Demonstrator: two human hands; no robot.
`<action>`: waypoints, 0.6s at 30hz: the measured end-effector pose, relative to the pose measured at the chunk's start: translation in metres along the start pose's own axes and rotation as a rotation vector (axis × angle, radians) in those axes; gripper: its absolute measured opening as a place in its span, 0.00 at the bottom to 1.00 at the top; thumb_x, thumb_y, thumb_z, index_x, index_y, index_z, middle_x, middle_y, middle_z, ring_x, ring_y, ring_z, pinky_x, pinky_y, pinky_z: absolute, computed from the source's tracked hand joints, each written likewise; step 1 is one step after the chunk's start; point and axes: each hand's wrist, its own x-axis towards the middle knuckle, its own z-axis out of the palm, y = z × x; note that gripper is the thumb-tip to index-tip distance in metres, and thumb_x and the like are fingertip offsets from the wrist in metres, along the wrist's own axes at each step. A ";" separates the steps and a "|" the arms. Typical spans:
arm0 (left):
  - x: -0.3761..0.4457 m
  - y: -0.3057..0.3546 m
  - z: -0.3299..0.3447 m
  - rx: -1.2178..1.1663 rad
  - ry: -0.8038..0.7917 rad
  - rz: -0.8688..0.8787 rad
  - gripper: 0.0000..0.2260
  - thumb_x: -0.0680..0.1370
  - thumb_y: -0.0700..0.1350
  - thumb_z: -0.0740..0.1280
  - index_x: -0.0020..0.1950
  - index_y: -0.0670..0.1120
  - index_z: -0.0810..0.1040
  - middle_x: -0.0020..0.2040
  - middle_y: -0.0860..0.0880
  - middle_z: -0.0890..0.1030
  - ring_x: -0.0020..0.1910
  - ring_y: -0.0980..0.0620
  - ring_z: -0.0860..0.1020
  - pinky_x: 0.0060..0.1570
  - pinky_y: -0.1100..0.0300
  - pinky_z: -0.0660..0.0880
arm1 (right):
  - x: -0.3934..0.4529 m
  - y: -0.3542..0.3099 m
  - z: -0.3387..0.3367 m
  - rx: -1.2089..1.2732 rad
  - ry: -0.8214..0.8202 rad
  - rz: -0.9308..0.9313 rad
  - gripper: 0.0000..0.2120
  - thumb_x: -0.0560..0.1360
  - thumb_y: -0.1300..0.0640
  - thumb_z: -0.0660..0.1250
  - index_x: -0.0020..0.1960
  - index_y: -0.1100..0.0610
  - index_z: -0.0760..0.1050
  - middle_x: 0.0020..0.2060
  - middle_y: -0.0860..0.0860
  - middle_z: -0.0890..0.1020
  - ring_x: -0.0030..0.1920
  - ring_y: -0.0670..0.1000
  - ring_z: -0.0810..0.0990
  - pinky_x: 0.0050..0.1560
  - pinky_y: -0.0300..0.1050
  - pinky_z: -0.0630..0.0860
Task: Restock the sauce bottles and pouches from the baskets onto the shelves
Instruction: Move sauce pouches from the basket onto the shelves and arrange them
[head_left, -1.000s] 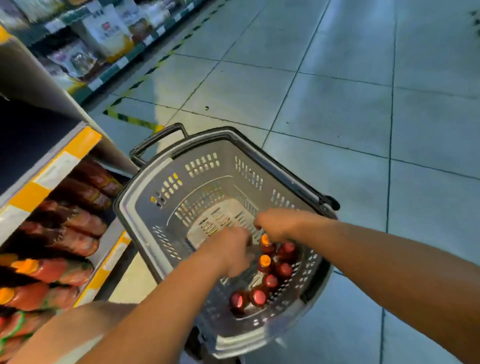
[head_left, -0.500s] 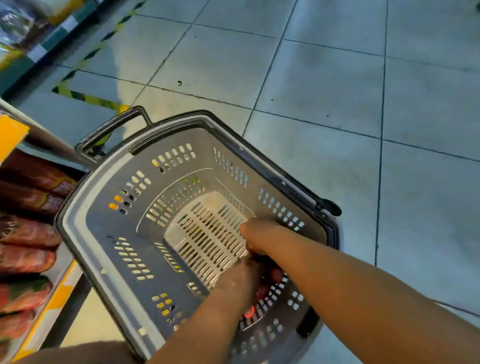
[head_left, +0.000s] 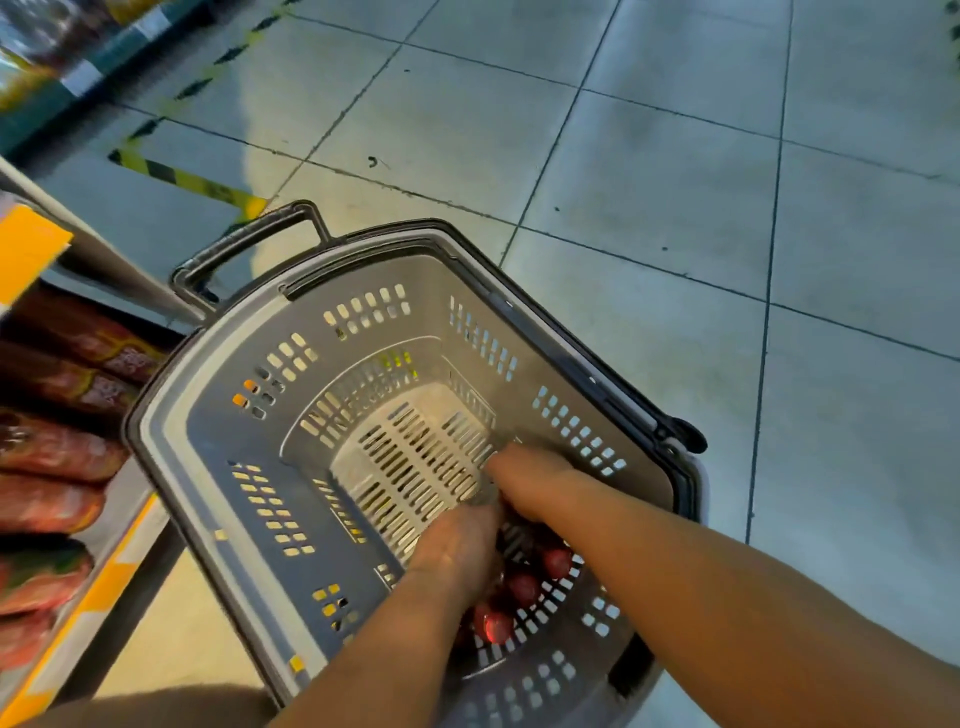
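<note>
- Fingers of the left hand (head_left: 457, 545) and right hand (head_left: 524, 480) reach among the bottles (head_left: 522, 590); grip hidden, cannot tell.
- Bottles stand at the basket (head_left: 208, 467) floor's near corner.
- Likely rigid, heavy, slick: grasp below caps.

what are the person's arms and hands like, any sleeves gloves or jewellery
Both forearms are bare as far as the frame shows, with no sleeves in view. The left hand and right hand wear no gloves. No watch, bracelet or ring shows on the parts visible; the fingers are mostly hidden down among the bottles, so rings cannot be ruled out.
</note>
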 end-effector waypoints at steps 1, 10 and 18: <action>-0.002 -0.002 -0.004 -0.033 0.035 -0.012 0.22 0.77 0.41 0.68 0.70 0.47 0.69 0.59 0.42 0.82 0.59 0.42 0.81 0.56 0.51 0.77 | -0.003 0.000 0.000 -0.019 0.014 -0.007 0.13 0.81 0.61 0.62 0.65 0.61 0.76 0.63 0.61 0.79 0.62 0.64 0.79 0.62 0.56 0.77; -0.041 -0.024 -0.075 -0.236 0.389 -0.125 0.07 0.72 0.47 0.68 0.48 0.48 0.76 0.46 0.44 0.84 0.50 0.38 0.81 0.44 0.52 0.76 | -0.069 -0.017 -0.054 0.029 0.292 -0.061 0.05 0.76 0.53 0.66 0.51 0.50 0.77 0.53 0.56 0.82 0.55 0.61 0.82 0.45 0.47 0.72; -0.134 -0.048 -0.154 -0.437 0.675 -0.119 0.12 0.75 0.51 0.70 0.41 0.43 0.73 0.33 0.45 0.75 0.35 0.42 0.74 0.33 0.51 0.66 | -0.155 -0.061 -0.122 0.152 0.651 -0.196 0.06 0.72 0.46 0.70 0.42 0.47 0.77 0.34 0.45 0.80 0.37 0.47 0.79 0.35 0.47 0.77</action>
